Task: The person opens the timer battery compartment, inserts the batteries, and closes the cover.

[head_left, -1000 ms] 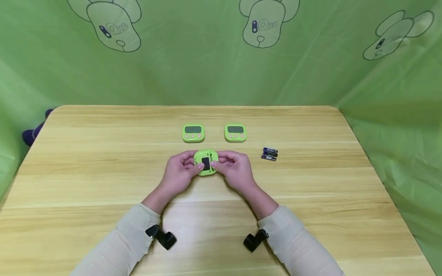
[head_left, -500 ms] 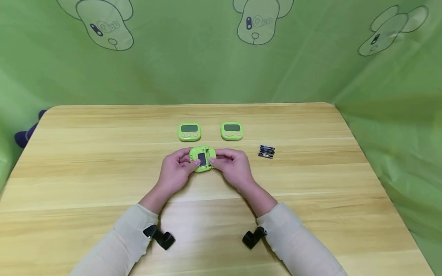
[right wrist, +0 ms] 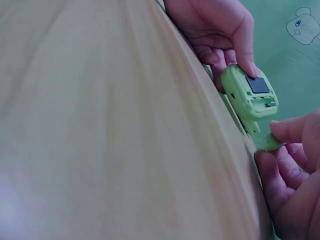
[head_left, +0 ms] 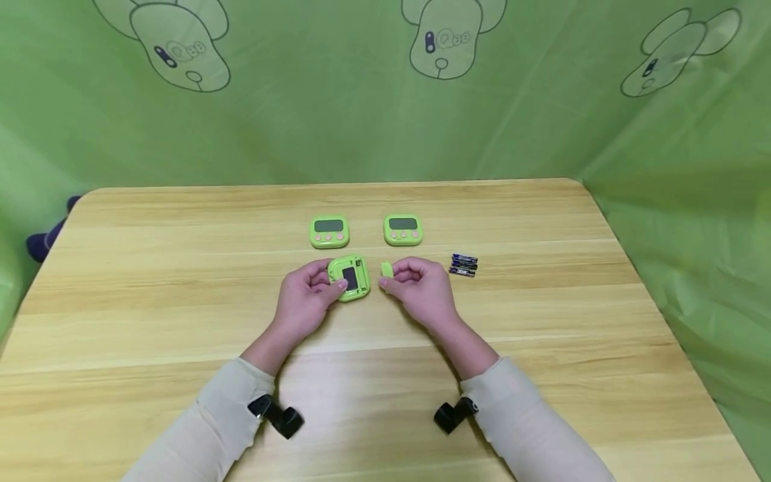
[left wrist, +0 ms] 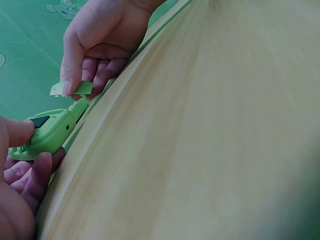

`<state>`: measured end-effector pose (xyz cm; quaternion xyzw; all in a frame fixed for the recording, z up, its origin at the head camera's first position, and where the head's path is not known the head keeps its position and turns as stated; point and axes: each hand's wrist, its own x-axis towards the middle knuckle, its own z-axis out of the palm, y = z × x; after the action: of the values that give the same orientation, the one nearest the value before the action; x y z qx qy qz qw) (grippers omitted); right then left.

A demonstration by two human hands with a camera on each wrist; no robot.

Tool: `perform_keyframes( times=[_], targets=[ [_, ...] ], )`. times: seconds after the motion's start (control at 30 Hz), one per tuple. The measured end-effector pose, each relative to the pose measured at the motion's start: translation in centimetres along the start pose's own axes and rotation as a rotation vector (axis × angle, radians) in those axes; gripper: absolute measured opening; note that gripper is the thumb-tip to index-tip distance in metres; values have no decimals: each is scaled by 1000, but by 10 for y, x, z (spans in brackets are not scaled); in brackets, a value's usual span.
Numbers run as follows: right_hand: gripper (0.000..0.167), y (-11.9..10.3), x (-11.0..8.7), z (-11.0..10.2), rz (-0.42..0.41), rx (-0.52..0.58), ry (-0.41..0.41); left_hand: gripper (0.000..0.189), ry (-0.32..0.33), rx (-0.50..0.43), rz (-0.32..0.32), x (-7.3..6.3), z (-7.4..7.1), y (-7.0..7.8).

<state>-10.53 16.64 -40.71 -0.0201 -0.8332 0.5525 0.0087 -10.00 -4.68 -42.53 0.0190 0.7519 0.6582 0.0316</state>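
My left hand [head_left: 306, 300] holds a green digital timer [head_left: 359, 276] with its back turned up, thumb over the black rectangle [right wrist: 258, 85] on it. In the right wrist view the timer's battery compartment [right wrist: 263, 103] lies uncovered. Between thumb and fingers, my right hand [head_left: 421, 292] pinches a small green battery cover [head_left: 387, 270], apart from the timer and just to its right. The left wrist view shows the cover [left wrist: 71, 89] edge-on under the thumb. Right of that hand, several dark AAA-size batteries [head_left: 463, 265] lie side by side on the table.
Two more green timers, a left one [head_left: 328, 231] and a right one [head_left: 403, 229], lie screen up behind the hands on the wooden table [head_left: 181, 288]. A green printed curtain [head_left: 313, 100] hangs behind the table's far edge.
The right hand has moved right, away from the timer, taking the battery cover off it. The left hand still holds the timer. The head view has shifted slightly.
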Motion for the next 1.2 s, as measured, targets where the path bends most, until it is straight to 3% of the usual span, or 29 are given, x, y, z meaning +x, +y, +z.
perform_keyframes(
  times=[0.27,0.5,0.87,1.2],
  targets=[
    [27,4,5,-10,-24,-177,-7,39,-6,-2,8,-1,-1,0],
    [38,4,7,-11,-49,-258,27,38,-15,-23,12,-1,-1,-2],
    [38,8,4,-15,-73,-252,51,40,-21,-32,5,-1,0,-1],
    [36,17,-17,-44,-74,-247,92,40,-18,-15,8,-2,-1,-1]
  ],
)
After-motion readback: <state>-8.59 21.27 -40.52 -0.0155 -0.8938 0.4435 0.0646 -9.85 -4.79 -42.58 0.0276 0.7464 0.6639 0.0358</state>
